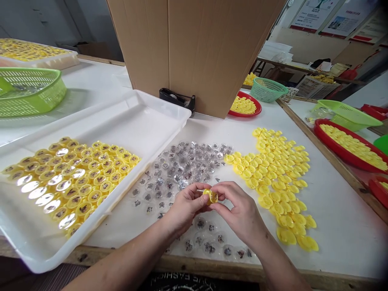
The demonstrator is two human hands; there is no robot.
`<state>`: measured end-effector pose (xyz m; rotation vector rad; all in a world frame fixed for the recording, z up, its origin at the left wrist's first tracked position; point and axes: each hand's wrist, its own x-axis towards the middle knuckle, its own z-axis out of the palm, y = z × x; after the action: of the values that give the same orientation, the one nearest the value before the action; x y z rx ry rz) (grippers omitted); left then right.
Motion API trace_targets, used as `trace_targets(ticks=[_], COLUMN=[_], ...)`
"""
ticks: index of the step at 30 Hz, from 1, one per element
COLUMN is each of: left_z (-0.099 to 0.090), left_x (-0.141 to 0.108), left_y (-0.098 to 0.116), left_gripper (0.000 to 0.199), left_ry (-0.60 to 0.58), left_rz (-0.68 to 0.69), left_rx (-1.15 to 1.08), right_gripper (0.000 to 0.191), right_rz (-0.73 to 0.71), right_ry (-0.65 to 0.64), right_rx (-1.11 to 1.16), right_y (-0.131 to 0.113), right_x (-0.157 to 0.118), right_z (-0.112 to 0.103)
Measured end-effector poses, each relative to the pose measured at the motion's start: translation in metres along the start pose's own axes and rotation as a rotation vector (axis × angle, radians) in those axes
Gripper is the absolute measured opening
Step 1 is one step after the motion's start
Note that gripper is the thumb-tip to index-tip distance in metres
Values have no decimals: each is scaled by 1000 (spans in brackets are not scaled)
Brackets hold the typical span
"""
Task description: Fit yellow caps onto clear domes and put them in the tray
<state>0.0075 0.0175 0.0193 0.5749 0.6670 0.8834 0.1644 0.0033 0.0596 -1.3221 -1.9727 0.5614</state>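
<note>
Near the table's front edge, my left hand [188, 206] and my right hand [239, 208] meet around one small yellow round piece [211, 196] with a dark printed picture on its face. Fingers of both hands pinch it from either side. Beneath and behind the hands lie many clear round discs [182, 169] with small dark prints. Loose yellow round pieces [273, 169] spread over the table to the right. At the left, a white tray [151, 115] holds rows of yellow pieces with printed, shiny faces.
A tall cardboard box [194, 52] stands behind, with a black tape dispenser [177, 100] at its foot. A green basket [39, 97] is at the left. Red trays [342, 145] of yellow pieces and a light green basket [348, 115] stand beyond a wooden strip at right.
</note>
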Motion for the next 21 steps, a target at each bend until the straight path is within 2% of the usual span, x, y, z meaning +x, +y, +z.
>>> trace_targets(ticks=[6,12,21], left_z=[-1,1,3], left_x=[1,2,-1], left_y=[-1,1,1], left_gripper=[52,48,46], left_ry=[-4,24,16], left_rz=[29,12,28], left_rx=[78,66,93], right_gripper=[28,29,26], right_rz=[11,-35,-69], right_ry=[46,11,33], right_rx=[-50,-82,-68], right_y=[5,5,-1], right_x=[-3,-7,-10], right_z=[1,3,4])
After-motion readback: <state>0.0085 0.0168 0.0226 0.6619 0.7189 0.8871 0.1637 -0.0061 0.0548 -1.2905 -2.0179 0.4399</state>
